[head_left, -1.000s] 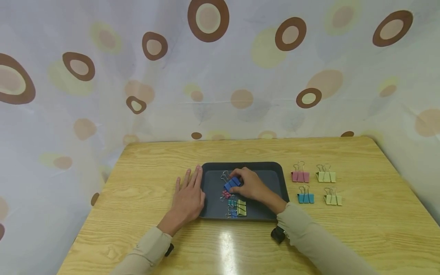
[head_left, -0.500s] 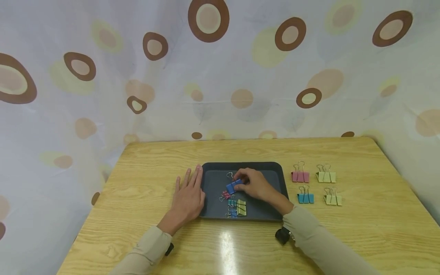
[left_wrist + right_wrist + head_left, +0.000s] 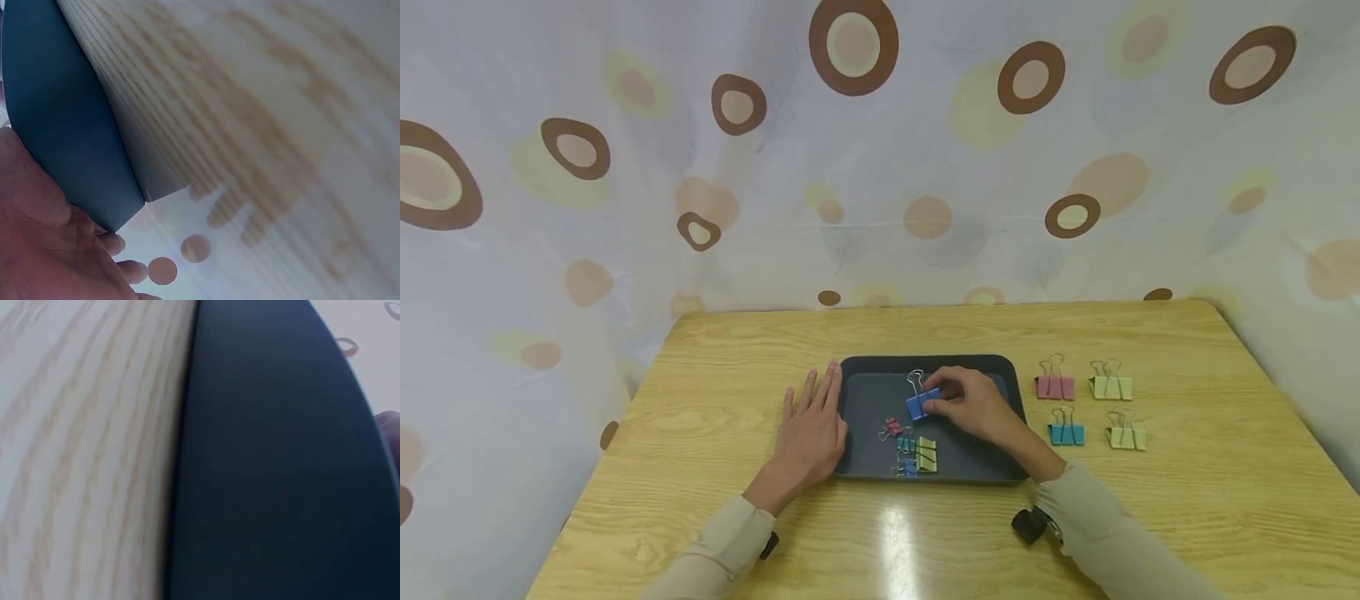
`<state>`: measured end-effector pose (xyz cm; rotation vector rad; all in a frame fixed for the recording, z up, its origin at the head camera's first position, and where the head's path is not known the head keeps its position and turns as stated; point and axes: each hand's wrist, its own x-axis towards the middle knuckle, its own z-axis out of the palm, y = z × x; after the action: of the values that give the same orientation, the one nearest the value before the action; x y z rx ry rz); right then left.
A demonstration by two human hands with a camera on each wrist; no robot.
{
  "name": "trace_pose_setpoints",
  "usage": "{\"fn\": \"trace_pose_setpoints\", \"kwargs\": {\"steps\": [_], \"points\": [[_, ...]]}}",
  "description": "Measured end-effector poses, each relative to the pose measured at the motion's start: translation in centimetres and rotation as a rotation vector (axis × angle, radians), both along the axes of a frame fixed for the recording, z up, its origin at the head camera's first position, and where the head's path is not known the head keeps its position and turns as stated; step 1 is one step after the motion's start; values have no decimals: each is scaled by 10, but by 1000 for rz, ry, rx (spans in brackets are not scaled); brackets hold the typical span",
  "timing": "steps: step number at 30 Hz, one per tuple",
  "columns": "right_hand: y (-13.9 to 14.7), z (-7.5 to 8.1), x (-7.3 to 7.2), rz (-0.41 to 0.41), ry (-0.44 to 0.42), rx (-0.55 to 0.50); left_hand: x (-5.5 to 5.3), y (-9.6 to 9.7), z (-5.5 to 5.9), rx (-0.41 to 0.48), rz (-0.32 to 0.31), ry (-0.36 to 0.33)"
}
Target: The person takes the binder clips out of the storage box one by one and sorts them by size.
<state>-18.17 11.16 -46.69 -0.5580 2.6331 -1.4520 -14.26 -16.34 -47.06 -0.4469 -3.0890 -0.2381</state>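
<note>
A large blue binder clip (image 3: 917, 406) is pinched between the thumb and fingers of my right hand (image 3: 973, 404), over the back middle of the dark tray (image 3: 865, 400). Its wire handle points away from me. My left hand (image 3: 808, 437) rests against the tray's left side with its fingers straight; the left wrist view shows that hand (image 3: 56, 231) beside the tray's outer wall (image 3: 69, 119). Inside the tray lie a small pink clip (image 3: 892, 427), a small teal clip (image 3: 906, 445), a small blue clip (image 3: 910, 467) and a larger yellow clip (image 3: 927, 455).
On the wooden table (image 3: 1187, 508), right of the tray, several large clips stand in two rows: a pink one (image 3: 1055, 387) and a yellow one (image 3: 1111, 386) behind, a blue one (image 3: 1067, 433) and another yellow one (image 3: 1126, 437) in front. A patterned curtain (image 3: 880, 167) hangs behind.
My right hand has drawn the large blue clip rightward, away from the small pink clip, and its handle has turned more upright. The left hand has stayed in place.
</note>
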Motion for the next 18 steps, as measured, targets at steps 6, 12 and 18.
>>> {"fn": "trace_pose_setpoints", "kwargs": {"steps": [6,12,18], "points": [[12,6,8,-20,5,-48,1,0,-1,-10,1,8],[36,16,18,-31,26,-93,2,0,-2,-14,-4,4],[60,26,24,-47,18,-157,0,-2,-2,-21,0,13]]}}
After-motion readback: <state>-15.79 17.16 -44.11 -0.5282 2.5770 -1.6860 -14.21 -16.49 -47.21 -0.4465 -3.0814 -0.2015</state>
